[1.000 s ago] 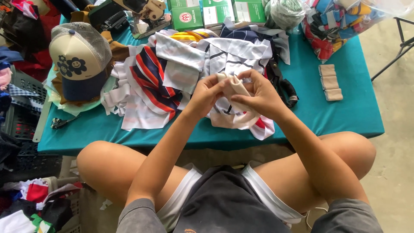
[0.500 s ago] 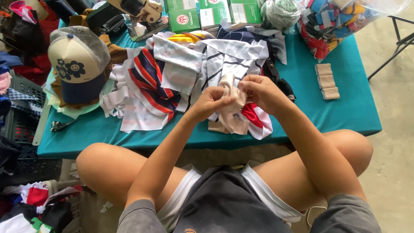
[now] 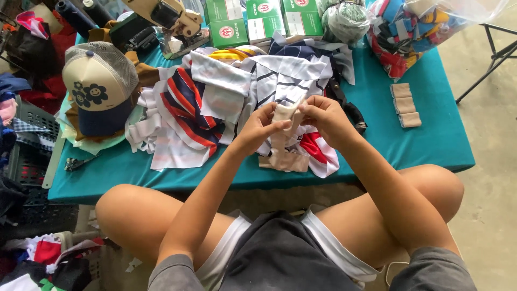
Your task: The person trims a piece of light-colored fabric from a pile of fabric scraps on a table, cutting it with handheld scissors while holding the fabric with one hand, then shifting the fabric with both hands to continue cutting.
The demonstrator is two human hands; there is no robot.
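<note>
- Teal cloth covers the low table [image 3: 425,145] in front of me, where I sit with bare knees drawn up to its near edge.
- At the far left, a cream and navy cap [image 3: 99,86] with a mesh back and flower patches rests on a pale green plate.
- Just beside the cap, a heap of striped fabric pieces [image 3: 215,102] in white, navy, red and orange spreads across the middle of the table.
- My left hand [image 3: 258,128] is closed on a beige fabric strip [image 3: 281,137], fingers pinching its upper part above the heap.
- The strip hangs down between my hands, and its lower end lies on the pile near the table's front edge.
- My right hand [image 3: 323,116] grips the same strip at its top, thumb and fingers shut tight on the cloth, touching the left hand's fingertips.
- Behind the heap, green and white boxes [image 3: 264,21] stand in a row along the back edge.
- To the right of my hands, three folded beige pieces [image 3: 405,105] lie in a short column on the bare teal cloth, well apart from the pile.
- At the far right corner, a clear plastic bag [image 3: 425,27] bulges with multicoloured fabric.
</note>
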